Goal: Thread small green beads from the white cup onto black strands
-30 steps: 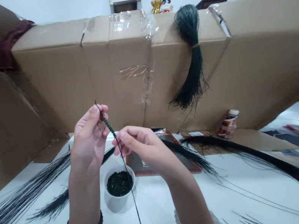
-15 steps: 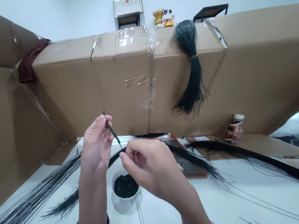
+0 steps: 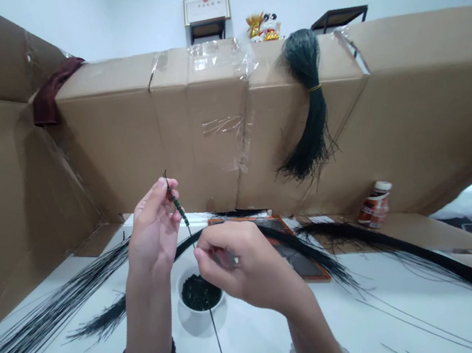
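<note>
Over the surface [image 3: 257, 349], left of centre: both hands on or at one dark strand [image 3: 218, 344].

Left hand [image 3: 148, 234]: grip closed on the strand's far end, thumb against fingers, a short tip poking out beyond. Green beads [image 3: 178, 206] sit in a tight row on the strand, just on the near side of that grip. Short bare stretch after them, then the right hand.

Right hand [image 3: 256, 264]: fingers curled in, thumb and index tips at the strand. Can't tell if it's pinched or just touched.

Key relation: bead row lies between the two grips, nearer the left one. Strand's long axis runs far to near, drifting slightly right, far end raised. Below the right hand it passes in front of the bowl [image 3: 182, 301] and on to the near edge of view.

Bowl is upright, holds loose dark green bits [image 3: 198, 292], and the right hand is the nearer one, partly covering its right side.

Around: loose bundle [image 3: 59, 314] left, black bundle [image 3: 413, 248] right, bottle [image 3: 375, 205] far right by the carton [image 3: 436, 123], tied hank [image 3: 320, 113] hanging on the carton's front.
</note>
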